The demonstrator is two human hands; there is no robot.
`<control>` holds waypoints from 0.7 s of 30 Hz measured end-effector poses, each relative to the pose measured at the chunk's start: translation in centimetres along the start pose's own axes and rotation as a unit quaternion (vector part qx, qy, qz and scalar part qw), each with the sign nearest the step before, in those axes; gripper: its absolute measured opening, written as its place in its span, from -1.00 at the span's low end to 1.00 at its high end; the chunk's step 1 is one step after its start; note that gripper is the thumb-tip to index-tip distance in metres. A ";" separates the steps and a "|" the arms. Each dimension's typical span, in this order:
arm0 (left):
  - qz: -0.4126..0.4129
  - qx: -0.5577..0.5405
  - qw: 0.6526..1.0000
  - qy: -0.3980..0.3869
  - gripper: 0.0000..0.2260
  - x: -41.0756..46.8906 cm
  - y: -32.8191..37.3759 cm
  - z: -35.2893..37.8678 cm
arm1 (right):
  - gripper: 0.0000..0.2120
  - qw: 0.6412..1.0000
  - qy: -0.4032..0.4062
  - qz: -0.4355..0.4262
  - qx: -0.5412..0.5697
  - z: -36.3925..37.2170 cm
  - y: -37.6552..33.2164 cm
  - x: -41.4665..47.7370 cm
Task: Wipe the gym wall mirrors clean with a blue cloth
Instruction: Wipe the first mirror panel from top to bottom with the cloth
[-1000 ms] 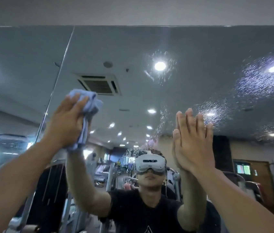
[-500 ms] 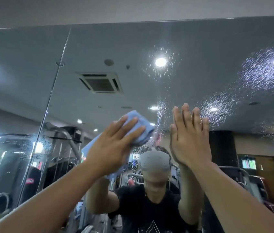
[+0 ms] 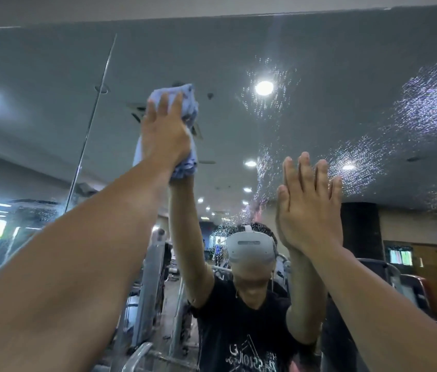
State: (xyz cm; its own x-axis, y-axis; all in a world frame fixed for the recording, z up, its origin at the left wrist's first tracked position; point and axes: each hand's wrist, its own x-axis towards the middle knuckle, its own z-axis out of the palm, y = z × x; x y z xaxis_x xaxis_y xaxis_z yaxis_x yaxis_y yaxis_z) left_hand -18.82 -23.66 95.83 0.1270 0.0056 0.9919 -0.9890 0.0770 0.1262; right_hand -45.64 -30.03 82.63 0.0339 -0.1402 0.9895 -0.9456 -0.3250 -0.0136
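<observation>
The wall mirror (image 3: 327, 52) fills the view and reflects me and the gym. My left hand (image 3: 164, 135) is raised high and presses a bunched blue cloth (image 3: 188, 103) flat against the glass, fingers stretched upward over it. The cloth's lower end (image 3: 185, 167) hangs below my palm. To the right and lower, my right hand (image 3: 309, 208) lies flat on the mirror with its fingers straight and together, holding nothing.
A vertical seam (image 3: 96, 103) between mirror panels runs left of the cloth. Spray droplets (image 3: 426, 114) cover the glass at the upper right and around a reflected ceiling light (image 3: 264, 87). Gym machines (image 3: 147, 291) show in the reflection below.
My left hand swept the cloth from the upper left down toward the middle, then up to a high spot right of the seam. My right hand stayed flat on the glass.
</observation>
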 end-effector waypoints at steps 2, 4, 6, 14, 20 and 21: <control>0.077 0.019 0.997 -0.020 -0.39 -0.8 2.7 0.5 | -0.43 1.000 -0.002 -0.002 -0.002 0.1 0.1 0.1; 0.189 0.019 0.981 -0.034 -0.41 -3.4 4.2 0.9 | -0.40 1.000 -0.009 -0.006 -0.008 -0.7 0.1 0.0; 0.290 0.010 0.956 -0.049 -0.46 -7.4 3.7 1.2 | -0.35 1.000 -0.027 -0.010 -0.003 -1.5 0.1 -0.1; 0.279 0.017 0.959 -0.044 -0.49 -16.0 -8.4 -1.8 | -0.36 1.000 -0.018 -0.009 -0.017 -1.5 0.1 -0.4; -0.017 -0.002 1.000 -0.015 -0.41 -5.5 -5.4 -1.1 | -0.38 0.999 -0.040 0.001 -0.020 -2.1 -0.5 -0.2; -0.014 -0.001 1.000 -0.014 -0.39 -4.1 -3.6 -1.0 | -0.38 0.999 -0.038 0.000 -0.019 -2.1 -0.4 -0.2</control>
State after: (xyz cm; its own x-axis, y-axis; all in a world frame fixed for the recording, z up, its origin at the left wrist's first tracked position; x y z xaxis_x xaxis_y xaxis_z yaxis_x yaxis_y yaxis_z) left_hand -15.70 -23.01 91.30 0.1521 -0.0242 0.9881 -0.9850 0.0782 0.1536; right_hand -45.91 -27.87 82.72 0.0563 -0.2116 0.9757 -0.9571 -0.2897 -0.0076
